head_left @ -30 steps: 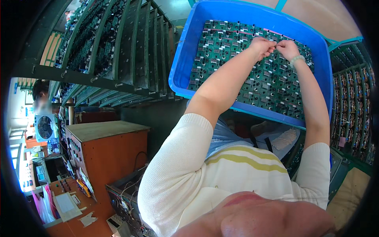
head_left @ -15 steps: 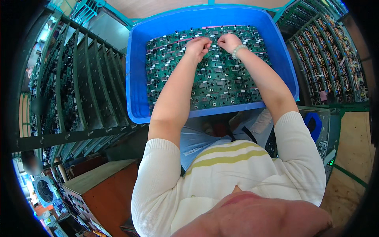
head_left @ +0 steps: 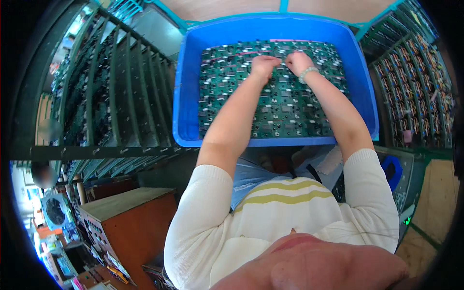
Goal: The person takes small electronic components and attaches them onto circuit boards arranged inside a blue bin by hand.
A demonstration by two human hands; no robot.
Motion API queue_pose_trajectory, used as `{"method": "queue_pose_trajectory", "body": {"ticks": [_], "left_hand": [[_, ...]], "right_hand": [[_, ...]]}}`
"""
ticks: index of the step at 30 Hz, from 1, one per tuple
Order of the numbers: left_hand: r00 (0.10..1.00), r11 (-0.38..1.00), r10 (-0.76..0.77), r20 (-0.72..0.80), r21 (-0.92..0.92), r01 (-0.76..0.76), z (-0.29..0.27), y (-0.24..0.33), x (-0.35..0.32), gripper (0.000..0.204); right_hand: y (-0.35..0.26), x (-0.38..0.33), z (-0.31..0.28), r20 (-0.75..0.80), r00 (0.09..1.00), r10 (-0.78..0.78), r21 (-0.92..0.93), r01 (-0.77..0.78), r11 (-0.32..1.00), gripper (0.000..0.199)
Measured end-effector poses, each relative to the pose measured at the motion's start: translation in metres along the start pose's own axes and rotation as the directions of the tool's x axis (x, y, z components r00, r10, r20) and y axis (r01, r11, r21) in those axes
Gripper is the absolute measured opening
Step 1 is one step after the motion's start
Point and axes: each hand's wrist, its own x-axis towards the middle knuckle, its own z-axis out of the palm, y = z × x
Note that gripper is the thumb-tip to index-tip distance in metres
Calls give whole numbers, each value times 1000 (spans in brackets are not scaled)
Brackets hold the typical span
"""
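Blue plastic fills the top of the view: a deep bin (head_left: 191,96) packed with green circuit boards (head_left: 290,113) lying in overlapping rows. Both hands are at the far rows, close together but apart. The left hand (head_left: 264,64) is curled knuckles-up on the boards; its fingers are tucked under, so I cannot tell whether they pinch a board or only press on it. The right hand (head_left: 298,61), with a pale bead bracelet (head_left: 308,73) at the wrist, is curled the same way just beside it, and its grip is hidden too.

Over the last second the view has swung: the bin sat up and to the right, tilted, and is now square and centred. The hands were raised near the bin's far right corner with fingers meeting; half a second ago they were spread wider; now they have come nearer each other in the middle of the far rows. That reads as hands working along the row, board by board, with the head settling over them.

Left of the bin stands a dark slotted rack (head_left: 113,96) with more boards, and another rack (head_left: 415,92) is on the right. Below left is a wooden cabinet (head_left: 130,212).
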Motion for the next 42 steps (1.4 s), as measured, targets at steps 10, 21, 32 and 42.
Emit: {"method": "queue_pose_trajectory", "body": {"ticks": [10, 21, 32, 42], "left_hand": [[996, 998, 60, -70, -9, -61, 10, -9, 4, 20], [999, 997, -39, -14, -72, 37, 6, -5, 5, 27], [941, 923, -216, 261, -261, 284, 6, 7, -2, 13], [858, 764, -219, 465, -465, 447, -4, 9, 7, 21]], "right_hand": [[-16, -3, -9, 54, 997, -60, -207, 70, 976, 11], [-3, -2, -22, -218, 964, -153, 603, 257, 755, 20], [-13, -7, -51, 72, 992, -105, 728, 19, 685, 17], [-11, -6, -57, -103, 936, -336, 234, 351, 907, 15]]}}
